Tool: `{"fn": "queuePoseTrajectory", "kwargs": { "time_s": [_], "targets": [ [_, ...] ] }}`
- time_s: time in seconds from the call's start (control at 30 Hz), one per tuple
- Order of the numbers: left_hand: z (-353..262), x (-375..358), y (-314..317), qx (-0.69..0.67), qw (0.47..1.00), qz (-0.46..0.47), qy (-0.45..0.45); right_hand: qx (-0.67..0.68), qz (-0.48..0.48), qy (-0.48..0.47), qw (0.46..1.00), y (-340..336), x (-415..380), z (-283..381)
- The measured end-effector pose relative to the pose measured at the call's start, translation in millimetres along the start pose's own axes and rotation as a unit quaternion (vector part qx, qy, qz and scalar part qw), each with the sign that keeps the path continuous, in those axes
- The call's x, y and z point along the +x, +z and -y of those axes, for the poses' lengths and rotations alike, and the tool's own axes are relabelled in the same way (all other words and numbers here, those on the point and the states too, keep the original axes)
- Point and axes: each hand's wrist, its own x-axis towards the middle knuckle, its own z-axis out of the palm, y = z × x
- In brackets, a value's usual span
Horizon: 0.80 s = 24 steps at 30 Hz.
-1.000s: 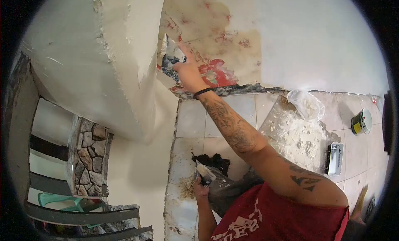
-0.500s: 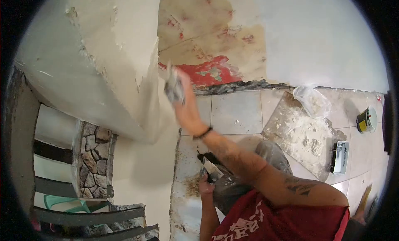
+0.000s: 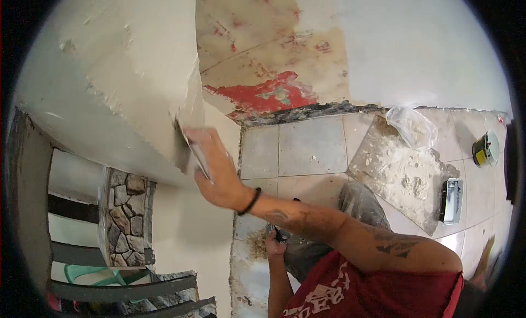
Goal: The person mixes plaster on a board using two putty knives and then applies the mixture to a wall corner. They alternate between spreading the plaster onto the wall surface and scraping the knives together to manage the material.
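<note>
My right hand (image 3: 216, 170) grips a flat metal trowel (image 3: 198, 156), seen nearly edge-on and blurred. The blade is at the cream wall (image 3: 137, 93), near its lower edge and left of the corner. My left hand (image 3: 275, 245) is low, beneath my right forearm, with its fingers closed round a dark-handled tool (image 3: 281, 234); the rest of that tool is hidden. Beyond the corner, the adjoining wall has a peeling red patch (image 3: 268, 94) on a stained tan area.
On the tiled floor (image 3: 309, 142) lies a powder-covered board (image 3: 397, 173) with a clear plastic bag (image 3: 412, 127). A small tub (image 3: 485, 149) and a metal-edged tray (image 3: 452, 201) stand at right. Dark slats (image 3: 123, 289) and stone cladding (image 3: 127, 216) are lower left.
My right hand has moved left and down with its trowel, from near the corner to the cream wall. The light blade seen by my left hand is now hidden.
</note>
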Motion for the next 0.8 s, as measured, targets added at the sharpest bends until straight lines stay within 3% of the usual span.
{"fn": "queuePoseTrajectory", "kwargs": {
  "time_s": [0.03, 0.1, 0.2, 0.27, 0.47, 0.6, 0.7, 0.8],
  "targets": [
    [-0.1, 0.9, 6.6, 0.000, 1.000, -0.002, -0.003, 0.040, 0.031, -0.012, 0.999, -7.9, -4.1, 3.2],
    [-1.9, -2.4, 20.1, 0.001, 1.000, -0.009, -0.007, 0.050, -0.058, 0.018, 0.997, -15.5, 1.5, -24.0],
    [-2.8, -14.7, 42.2, 0.075, 0.988, -0.134, 0.030, -0.002, -0.136, 0.007, 0.991, -26.3, 54.0, -66.5],
    [-4.0, -16.7, 45.0, 0.065, 0.992, -0.103, 0.034, 0.057, -0.095, 0.086, 0.990, -24.7, 82.6, -72.1],
    [-3.7, -21.3, 33.9, 0.024, 0.996, -0.078, 0.031, -0.055, -0.137, 0.005, 0.989, 4.1, 72.5, -53.0],
    [3.7, -2.8, -5.4, 0.007, 0.997, -0.080, -0.001, -0.056, -0.019, 0.108, 0.992, 10.6, 8.0, 16.0],
    [1.8, -2.1, 9.8, 0.014, 0.994, -0.107, 0.007, 0.035, 0.042, 0.025, 0.998, -7.7, -16.0, 20.5],
    [2.4, 0.6, -2.5, 0.024, 0.999, -0.042, -0.011, 0.050, -0.080, 0.051, 0.994, -14.3, -6.4, -20.2]
  ]
}}
